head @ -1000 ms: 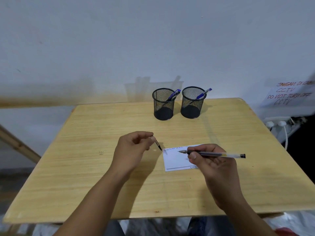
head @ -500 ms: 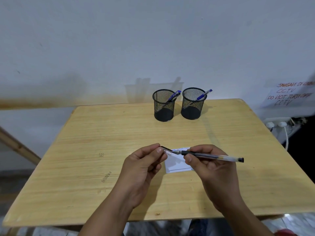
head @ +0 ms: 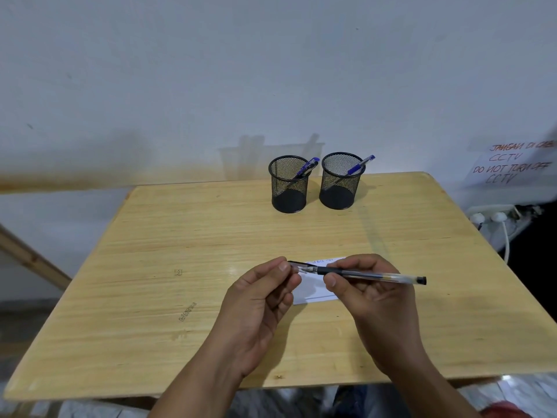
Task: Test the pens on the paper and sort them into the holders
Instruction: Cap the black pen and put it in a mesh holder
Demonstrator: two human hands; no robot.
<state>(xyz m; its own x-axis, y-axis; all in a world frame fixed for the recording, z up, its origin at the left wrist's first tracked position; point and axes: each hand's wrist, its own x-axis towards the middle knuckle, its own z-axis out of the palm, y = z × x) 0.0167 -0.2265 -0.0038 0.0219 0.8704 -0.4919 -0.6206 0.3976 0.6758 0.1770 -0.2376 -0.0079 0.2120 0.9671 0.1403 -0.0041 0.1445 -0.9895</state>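
Two mesh holders beyond paper, a blue pen apiece.

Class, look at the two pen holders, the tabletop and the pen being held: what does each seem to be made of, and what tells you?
Pen holders: likely black metal mesh; you see through the fine grid walls.
Tabletop: light wood, or wood veneer, with visible grain and a slight sheen.
Pen: clear plastic barrel showing the ink tube, with a dark, possibly rubber, sleeve near the tip.

Wooden table: holders, paper.
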